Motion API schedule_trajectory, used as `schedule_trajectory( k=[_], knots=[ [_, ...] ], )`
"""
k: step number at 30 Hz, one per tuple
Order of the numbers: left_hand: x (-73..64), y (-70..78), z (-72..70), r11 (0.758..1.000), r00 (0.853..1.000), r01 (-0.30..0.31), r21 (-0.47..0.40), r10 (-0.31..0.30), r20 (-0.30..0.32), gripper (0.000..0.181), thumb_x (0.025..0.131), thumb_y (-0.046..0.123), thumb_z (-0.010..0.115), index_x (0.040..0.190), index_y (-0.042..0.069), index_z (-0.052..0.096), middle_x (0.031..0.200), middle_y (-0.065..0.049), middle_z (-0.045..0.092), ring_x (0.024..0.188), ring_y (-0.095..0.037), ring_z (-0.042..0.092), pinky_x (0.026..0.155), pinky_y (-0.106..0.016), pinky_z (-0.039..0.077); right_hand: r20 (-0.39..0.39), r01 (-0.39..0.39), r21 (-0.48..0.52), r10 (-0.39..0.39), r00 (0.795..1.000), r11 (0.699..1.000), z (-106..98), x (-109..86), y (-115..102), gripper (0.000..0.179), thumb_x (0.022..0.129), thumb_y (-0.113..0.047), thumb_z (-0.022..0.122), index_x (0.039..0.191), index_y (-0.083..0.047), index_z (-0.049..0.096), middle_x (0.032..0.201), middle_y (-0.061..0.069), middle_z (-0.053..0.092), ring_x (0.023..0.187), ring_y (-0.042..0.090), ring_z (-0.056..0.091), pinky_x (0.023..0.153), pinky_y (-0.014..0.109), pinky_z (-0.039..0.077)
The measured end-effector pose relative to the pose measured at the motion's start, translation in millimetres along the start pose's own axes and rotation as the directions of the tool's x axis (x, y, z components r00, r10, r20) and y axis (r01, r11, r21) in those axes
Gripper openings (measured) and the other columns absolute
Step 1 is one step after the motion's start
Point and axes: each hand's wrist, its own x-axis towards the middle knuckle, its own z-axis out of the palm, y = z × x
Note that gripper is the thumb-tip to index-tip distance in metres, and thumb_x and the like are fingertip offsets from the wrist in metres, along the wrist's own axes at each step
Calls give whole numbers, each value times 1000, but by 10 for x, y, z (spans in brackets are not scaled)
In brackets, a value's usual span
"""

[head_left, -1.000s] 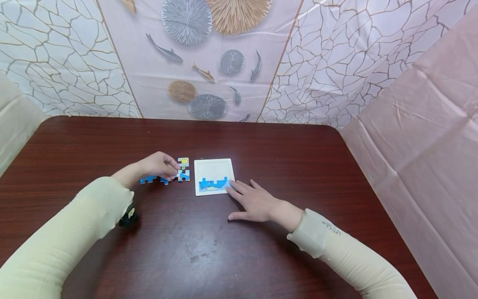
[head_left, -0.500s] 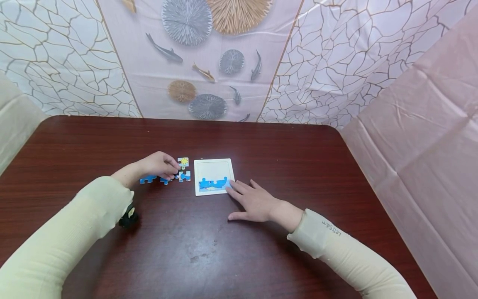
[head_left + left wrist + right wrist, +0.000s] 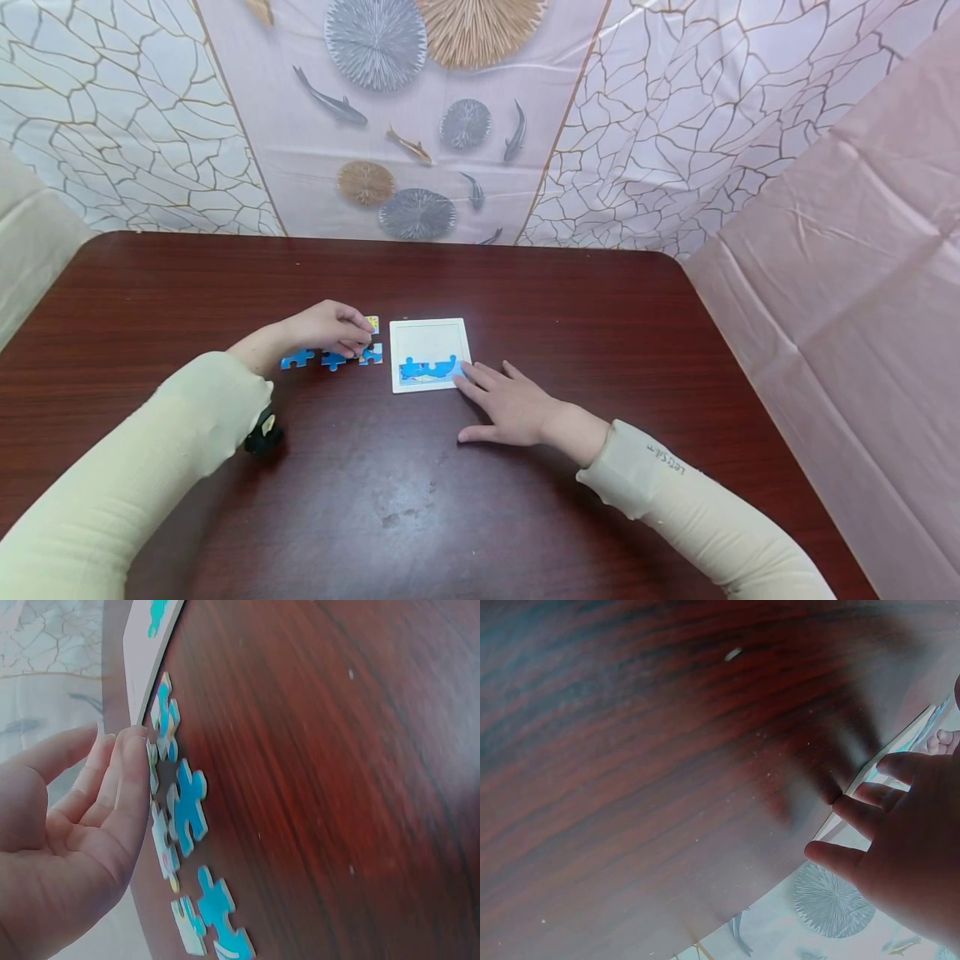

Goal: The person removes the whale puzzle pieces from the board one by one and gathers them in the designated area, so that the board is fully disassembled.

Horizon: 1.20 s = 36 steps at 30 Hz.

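Observation:
My left hand (image 3: 333, 327) is over a cluster of jigsaw pieces left of the white puzzle tray (image 3: 427, 333). In the left wrist view its thumb stands apart from the fingers, whose tips (image 3: 135, 733) are right at the pieces. Beyond these fingertips lies a blue and white piece (image 3: 166, 712); a blue piece (image 3: 189, 806) is nearer. The sun piece (image 3: 372, 323) is partly hidden by the hand. Blue pieces fill the tray's lower part (image 3: 427, 368). My right hand (image 3: 517, 406) lies with spread, straight fingers, the fingertips at the tray's lower right edge.
More blue jigsaw pieces (image 3: 297, 359) lie at the left of the cluster. The dark red-brown tabletop (image 3: 420, 492) spreads around everything. Patterned cloth (image 3: 405, 125) hangs behind the table.
My left hand has shifted slightly right and now covers part of the sun piece. The piece below the sun piece slid slightly toward me earlier. My right hand and the tray have stayed put.

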Motion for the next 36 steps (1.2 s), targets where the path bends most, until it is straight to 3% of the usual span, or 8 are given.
schedule_trajectory(
  k=[8, 16, 23, 32, 36],
  knots=[
    [76, 41, 136, 999, 999, -22, -45, 23, 34, 35, 92, 11, 56, 118, -12, 54, 96, -16, 67, 76, -10, 63, 74, -27, 57, -11, 12, 10, -12, 1000, 1000, -1, 0, -6, 81, 87, -63, 46, 149, -14, 25, 156, 8, 21, 143, 24, 22, 114, 56, 19],
    [122, 69, 258, 1000, 998, -11, -28, 12, 54, 36, 92, 13, 56, 120, -9, 56, 107, -21, 64, 79, -12, 64, 76, -28, 57, -9, 9, 5, -9, 1000, 1000, 8, 4, -5, 81, 87, -63, 46, 149, -15, 25, 156, 8, 20, 144, 24, 21, 114, 56, 19],
    [169, 71, 320, 999, 996, -28, -35, 31, 86, 38, 92, 15, 57, 121, -8, 56, 108, -20, 65, 82, -13, 64, 77, -29, 57, -38, 29, -3, -29, 999, 1000, 35, -5, 1, 82, 87, -63, 47, 148, -12, 26, 156, 8, 19, 145, 27, 16, 114, 56, 18],
    [210, 95, 362, 1000, 997, -15, -1, 15, 75, 36, 93, 19, 57, 121, -4, 58, 106, -17, 67, 79, -12, 65, 74, -27, 57, -33, 29, -2, -29, 999, 1000, 22, 22, 3, 82, 87, -64, 46, 147, -11, 29, 155, 7, 23, 144, 26, 21, 114, 55, 19],
    [243, 87, 375, 1000, 997, -11, -8, 12, 79, 36, 93, 19, 57, 121, -4, 59, 102, -15, 68, 76, -11, 64, 73, -26, 57, -69, 30, -10, -31, 997, 999, 6, 41, -2, 81, 87, -64, 46, 146, -11, 31, 154, 8, 27, 142, 25, 24, 114, 54, 22]
  ],
)
